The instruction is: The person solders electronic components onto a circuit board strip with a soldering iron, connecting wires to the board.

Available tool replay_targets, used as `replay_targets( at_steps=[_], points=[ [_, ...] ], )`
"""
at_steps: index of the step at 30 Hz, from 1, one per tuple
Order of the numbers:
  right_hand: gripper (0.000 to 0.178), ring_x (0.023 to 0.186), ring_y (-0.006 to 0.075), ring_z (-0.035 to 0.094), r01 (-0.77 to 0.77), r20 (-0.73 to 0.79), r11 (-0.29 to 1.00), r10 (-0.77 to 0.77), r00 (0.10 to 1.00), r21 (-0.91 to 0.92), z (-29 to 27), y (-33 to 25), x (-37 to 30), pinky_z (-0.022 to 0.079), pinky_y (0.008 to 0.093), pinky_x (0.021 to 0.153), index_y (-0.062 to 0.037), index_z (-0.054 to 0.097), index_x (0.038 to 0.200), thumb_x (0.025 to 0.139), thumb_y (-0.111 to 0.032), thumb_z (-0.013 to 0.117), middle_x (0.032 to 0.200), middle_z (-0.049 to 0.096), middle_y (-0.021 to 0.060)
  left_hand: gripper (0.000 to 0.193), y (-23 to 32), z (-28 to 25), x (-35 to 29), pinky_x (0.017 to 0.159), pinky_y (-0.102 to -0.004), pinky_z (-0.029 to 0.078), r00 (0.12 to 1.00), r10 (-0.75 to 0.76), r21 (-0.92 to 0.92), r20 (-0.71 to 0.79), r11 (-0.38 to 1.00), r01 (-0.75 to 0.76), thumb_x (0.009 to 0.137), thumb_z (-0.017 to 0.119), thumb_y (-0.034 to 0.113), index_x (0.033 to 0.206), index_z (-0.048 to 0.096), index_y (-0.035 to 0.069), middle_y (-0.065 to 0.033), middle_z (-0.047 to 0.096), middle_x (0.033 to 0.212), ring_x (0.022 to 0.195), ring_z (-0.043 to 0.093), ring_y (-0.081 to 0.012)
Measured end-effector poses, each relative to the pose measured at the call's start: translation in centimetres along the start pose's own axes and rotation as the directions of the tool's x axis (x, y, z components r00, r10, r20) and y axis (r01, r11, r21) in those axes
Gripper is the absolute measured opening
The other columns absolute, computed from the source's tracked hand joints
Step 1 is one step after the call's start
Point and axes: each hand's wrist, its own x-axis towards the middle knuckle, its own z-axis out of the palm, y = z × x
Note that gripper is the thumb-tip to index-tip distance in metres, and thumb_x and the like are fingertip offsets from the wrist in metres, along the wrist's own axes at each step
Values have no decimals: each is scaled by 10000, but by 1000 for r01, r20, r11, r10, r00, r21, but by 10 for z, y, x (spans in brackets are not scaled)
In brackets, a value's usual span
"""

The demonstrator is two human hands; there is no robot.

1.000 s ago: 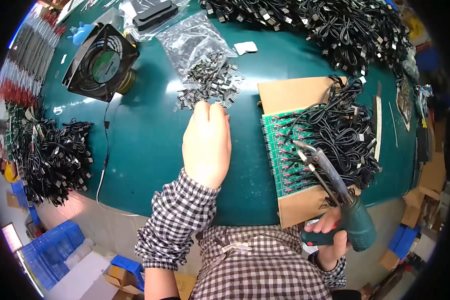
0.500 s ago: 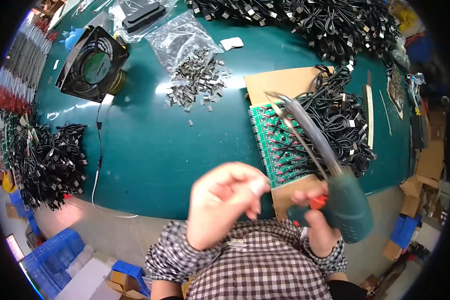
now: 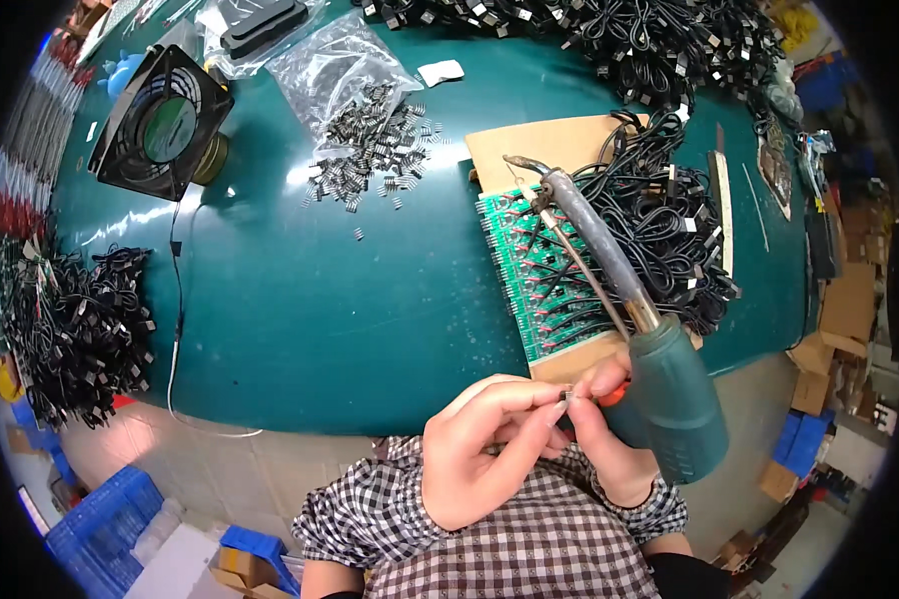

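My right hand (image 3: pixel 614 454) is closed around a green soldering gun (image 3: pixel 677 404) with a red trigger. Its metal barrel and thin feed tube point up and left, over a row of green circuit boards (image 3: pixel 509 255). Black cables (image 3: pixel 669 220) with red wire ends run from these boards, which lie on a cardboard sheet (image 3: pixel 539 150). Near the table's front edge my left hand (image 3: pixel 484 449) pinches a tiny connector (image 3: pixel 567 395) between thumb and forefinger. The right thumb and forefinger meet it at the same spot, so the fingers partly hide it.
A heap of small metal connectors (image 3: pixel 375 140) spills from a clear plastic bag (image 3: pixel 340 70). At the left stand a black fan (image 3: pixel 165 125) and a cable bundle (image 3: pixel 80 329). More black cables (image 3: pixel 649 45) are piled at the back right. A pale strip (image 3: pixel 721 215) lies beside the boards.
My hands have come together: the left moved right and down to the right fingertips. The soldering gun shifted slightly left. The whole view has also shifted a little.
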Motion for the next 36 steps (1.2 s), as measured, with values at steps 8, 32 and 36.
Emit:
replay_targets(
  at_steps=[8, 32, 36],
  points=[
    [230, 779, 144, 551, -13, 194, 970, 62, 979, -244, -10, -5, -5, 457, 281, 717, -40, 430, 943, 768, 14, 569, 825, 527, 63, 120, 1, -12, 0, 582, -238, 530, 987, -149, -27, -64, 989, 148, 862, 484, -22, 967, 515, -72, -131, 589, 832, 674, 613, -154],
    [445, 949, 265, 555, -328, 44, 890, 332, 942, 317, -50, 28, -74, 460, 394, 840, -19, 433, 1075, 798, -308, 629, 1005, 533, 189, 133, -24, -16, 41, 521, -221, 498, 918, -296, -2, -264, 952, 306, 859, 547, 87, 856, 534, -45, -91, 596, 717, 593, 601, -130],
    [534, 966, 277, 551, -356, 52, 896, 355, 933, 265, -54, 31, -78, 456, 424, 849, -23, 414, 1135, 782, -352, 644, 1056, 520, 206, 131, -27, -15, 40, 516, -219, 495, 916, -278, -7, -289, 958, 288, 857, 550, 88, 847, 528, -40, -87, 595, 710, 589, 599, -127]
  ],
)
